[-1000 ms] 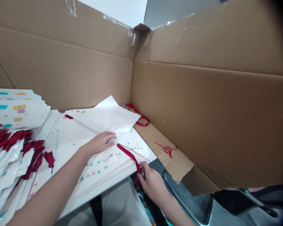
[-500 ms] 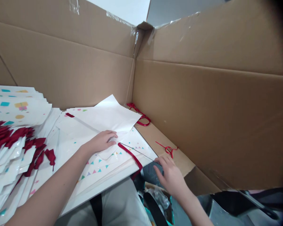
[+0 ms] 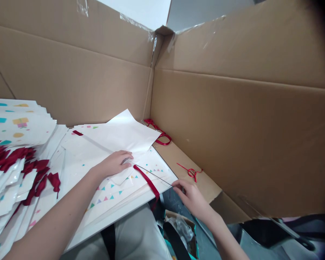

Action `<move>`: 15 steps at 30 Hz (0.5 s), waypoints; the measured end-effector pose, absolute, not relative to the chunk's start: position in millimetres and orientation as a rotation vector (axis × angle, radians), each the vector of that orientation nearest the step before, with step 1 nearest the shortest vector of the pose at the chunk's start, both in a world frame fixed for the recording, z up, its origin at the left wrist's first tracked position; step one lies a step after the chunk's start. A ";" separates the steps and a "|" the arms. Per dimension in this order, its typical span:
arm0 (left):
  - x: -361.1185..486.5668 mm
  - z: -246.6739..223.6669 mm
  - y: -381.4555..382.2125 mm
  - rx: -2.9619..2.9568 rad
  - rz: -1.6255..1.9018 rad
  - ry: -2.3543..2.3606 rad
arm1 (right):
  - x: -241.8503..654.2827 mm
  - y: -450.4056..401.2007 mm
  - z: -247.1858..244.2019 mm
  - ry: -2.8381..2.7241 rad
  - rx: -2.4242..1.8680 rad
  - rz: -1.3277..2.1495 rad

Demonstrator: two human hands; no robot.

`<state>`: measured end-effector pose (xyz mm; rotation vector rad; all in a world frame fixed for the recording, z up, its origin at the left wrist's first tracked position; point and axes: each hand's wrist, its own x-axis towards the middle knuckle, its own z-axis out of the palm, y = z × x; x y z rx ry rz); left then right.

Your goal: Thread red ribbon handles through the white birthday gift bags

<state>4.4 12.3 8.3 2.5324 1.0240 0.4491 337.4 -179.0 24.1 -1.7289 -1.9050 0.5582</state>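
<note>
My left hand (image 3: 113, 163) lies flat on a white printed paper gift bag (image 3: 111, 195), pressing a folded white flap near the bag's top edge. A dark red ribbon (image 3: 148, 183) runs down across the bag from beside my left fingers and hangs over the bag's near edge. A thin dark wire or thread (image 3: 157, 176) stretches from the ribbon's upper end to my right hand (image 3: 188, 195). The fingertips of my right hand pinch it just beyond the bag's corner. A loose white sheet (image 3: 127, 131) lies on the bag's far part.
A stack of similar bags with dark red ribbons (image 3: 18, 122) fills the left side. Brown cardboard walls (image 3: 233, 119) rise ahead and right. Small red ribbon pieces (image 3: 191, 173) lie on a cardboard flap. Below are my grey-trousered lap (image 3: 135, 234) and a box holding clear plastic (image 3: 180, 229).
My right hand has let go of the ribbon's lower part and moved up and right, now pinching the thin wire or thread, which is drawn straight. My left hand stays nearly still.
</note>
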 end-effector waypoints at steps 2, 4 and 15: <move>4.4 8.4 11.9 2.538 0.447 1.021 | 327.7 -167.4 23.9 -1.921 -1.706 0.570; 4.6 7.9 12.0 2.548 0.441 1.015 | 316.3 -154.8 24.7 -1.954 -1.657 0.577; 6.9 9.0 11.2 2.584 0.430 1.019 | 243.8 -73.2 39.5 -2.256 -1.470 0.426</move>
